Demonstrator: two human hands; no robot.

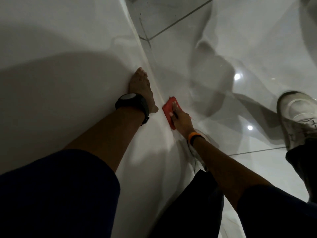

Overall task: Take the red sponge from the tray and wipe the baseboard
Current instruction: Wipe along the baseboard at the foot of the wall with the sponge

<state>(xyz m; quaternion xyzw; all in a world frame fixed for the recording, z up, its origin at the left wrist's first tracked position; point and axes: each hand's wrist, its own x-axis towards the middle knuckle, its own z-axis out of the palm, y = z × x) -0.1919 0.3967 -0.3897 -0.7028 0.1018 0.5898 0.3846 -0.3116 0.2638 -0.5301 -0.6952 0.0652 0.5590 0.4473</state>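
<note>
Dim all over, a bit soft and grainy. Big dark shadows across the white wall (51, 48). Two bright round glare spots on the shiny floor (257, 48). Bent, stretched edges. Blurry far corners.

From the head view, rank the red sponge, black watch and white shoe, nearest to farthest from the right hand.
From the right hand:
1. Red sponge, under its fingers against the baseboard.
2. Black watch, on the left wrist.
3. White shoe, far right on the floor.
</note>
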